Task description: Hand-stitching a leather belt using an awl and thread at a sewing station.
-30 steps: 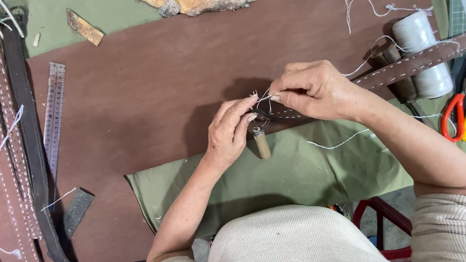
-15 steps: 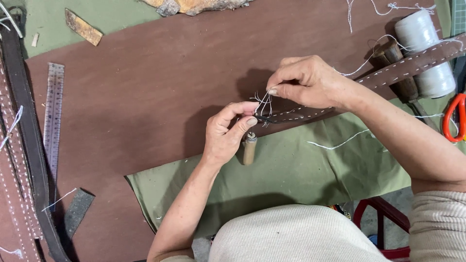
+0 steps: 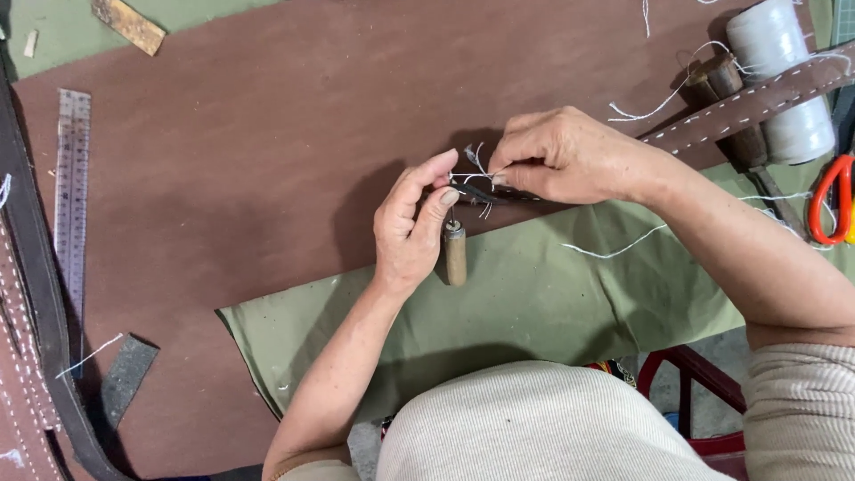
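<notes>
My left hand [image 3: 411, 224] holds an awl with a short wooden handle [image 3: 455, 253], its thumb and forefinger pinched at the end of a brown leather strap [image 3: 757, 100]. My right hand [image 3: 570, 158] grips the strap end from the right and pinches white thread ends [image 3: 475, 160] that stick up between the two hands. The strap, with a row of white stitches, runs up to the right edge. Under the hands lies a large brown leather sheet [image 3: 240, 160] and an olive green cloth [image 3: 534, 303].
A metal ruler [image 3: 71, 205] lies at the left beside dark stitched straps [image 3: 36, 356]. A white thread spool [image 3: 784, 80] and a wooden tool [image 3: 726, 102] sit top right, orange-handled scissors [image 3: 828, 200] at the right edge. A red stool [image 3: 686, 392] stands below the table.
Both hands have shifted slightly along the strap end; the awl handle now hangs more upright under my left hand, and the thread ends stand up between the fingers.
</notes>
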